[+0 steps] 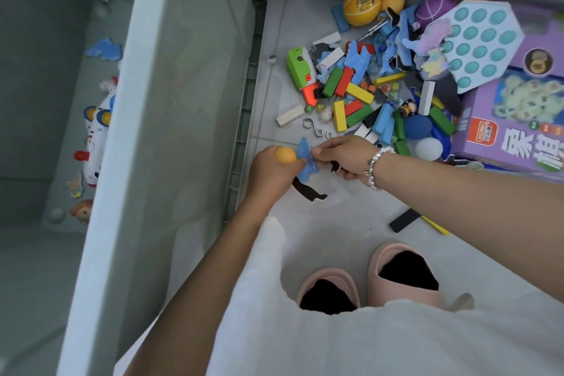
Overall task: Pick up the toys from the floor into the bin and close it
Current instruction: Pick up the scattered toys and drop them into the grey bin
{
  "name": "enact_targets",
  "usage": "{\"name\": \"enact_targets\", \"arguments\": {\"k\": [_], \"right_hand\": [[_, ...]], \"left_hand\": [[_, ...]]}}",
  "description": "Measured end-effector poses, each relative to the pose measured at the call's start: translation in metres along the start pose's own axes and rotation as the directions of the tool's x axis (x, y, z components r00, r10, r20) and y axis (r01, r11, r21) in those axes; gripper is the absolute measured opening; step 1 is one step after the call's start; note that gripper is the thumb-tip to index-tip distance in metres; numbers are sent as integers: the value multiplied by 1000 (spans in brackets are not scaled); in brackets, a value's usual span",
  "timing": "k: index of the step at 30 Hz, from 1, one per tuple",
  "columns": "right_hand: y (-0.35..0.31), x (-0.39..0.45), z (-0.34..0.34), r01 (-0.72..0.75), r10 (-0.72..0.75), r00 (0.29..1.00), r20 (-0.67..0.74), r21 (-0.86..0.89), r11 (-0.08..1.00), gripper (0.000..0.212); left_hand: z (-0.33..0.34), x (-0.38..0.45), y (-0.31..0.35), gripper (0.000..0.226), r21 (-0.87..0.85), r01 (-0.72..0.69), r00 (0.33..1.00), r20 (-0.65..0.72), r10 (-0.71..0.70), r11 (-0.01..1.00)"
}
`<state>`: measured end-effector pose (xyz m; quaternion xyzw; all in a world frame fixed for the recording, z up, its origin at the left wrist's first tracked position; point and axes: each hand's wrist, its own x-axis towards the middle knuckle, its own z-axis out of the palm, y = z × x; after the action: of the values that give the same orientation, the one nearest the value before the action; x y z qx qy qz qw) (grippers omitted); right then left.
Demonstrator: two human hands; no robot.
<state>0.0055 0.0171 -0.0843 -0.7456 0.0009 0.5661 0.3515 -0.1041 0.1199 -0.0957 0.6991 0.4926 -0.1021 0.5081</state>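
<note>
mid-frame, left hand (pixel 271 172) grips an orange ball (pixel 285 155); right hand (pixel 343 159) pinches a blue piece (pixel 306 162) beside it. bin (pixel 171 119) at left.

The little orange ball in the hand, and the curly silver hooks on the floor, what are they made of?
The orange ball, held in the left hand, looks like smooth matte plastic, maybe a ping-pong ball: even colour, no shine. The silver hooks look like polished metal wire: thin, bent, with bright glints. Neither is certain from looks alone.
</note>
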Motion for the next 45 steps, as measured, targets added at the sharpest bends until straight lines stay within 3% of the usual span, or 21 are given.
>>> {"name": "enact_targets", "arguments": {"k": [4, 11, 17, 20, 24, 27, 30, 32, 36, 38, 42, 45], "right_hand": [[-28, -22, -20, 9, -8, 998, 55, -27, 1000, 9], [-117, -126, -45, 356, -340, 931, 132, -121, 927, 11], [-167, -208, 4, 524, -510, 840, 187, -35, 851, 15], [-179, -224, 43, 543, -531, 825, 193, -12, 840, 15], [-181, -224, 94, 520, -502, 841, 205, -46, 853, 21], [-184, -221, 115, 541, -522, 841, 143, -232, 808, 36], [-186, -223, 121, 536, -505, 844, 180, -291, 792, 39], [-183, -230, 123, 585, -541, 809, 228, -397, 707, 39], [-174, -247, 134, 628, -627, 725, 285, -648, 430, 38], [-169, -252, 147, 623, -662, 690, 292, -705, 339, 37], [-148, -268, 179, 660, -704, 659, 266, -654, 370, 35], [-128, -292, 208, 712, -752, 595, 284, -620, 329, 30]], "left_hand": [[-9, -22, 33, 25, -113, -42, 998, -55, 36, 993], [-61, -112, 113, 17, -423, -224, 966, -217, 142, 878], [-138, -187, 133, 16, -475, -390, 890, -414, 191, 789], [-175, -204, 123, 16, -528, -379, 887, -442, 135, 760], [-199, -208, 91, 15, -508, -315, 883, -467, 51, 801], [-206, -205, 72, 34, -508, -186, 914, -403, -41, 841], [-215, -202, 59, 49, -421, -111, 915, -396, -73, 900], [-219, -204, 49, 49, -353, -119, 909, -416, -42, 928], [-224, -217, 31, 69, -247, -149, 915, -401, 39, 958], [-227, -228, 21, 60, -233, -192, 892, -447, 70, 953], [-235, -262, -3, 15, -384, -360, 809, -583, 79, 850], [-242, -299, -43, 11, -505, -380, 778, -627, -26, 775]]}}
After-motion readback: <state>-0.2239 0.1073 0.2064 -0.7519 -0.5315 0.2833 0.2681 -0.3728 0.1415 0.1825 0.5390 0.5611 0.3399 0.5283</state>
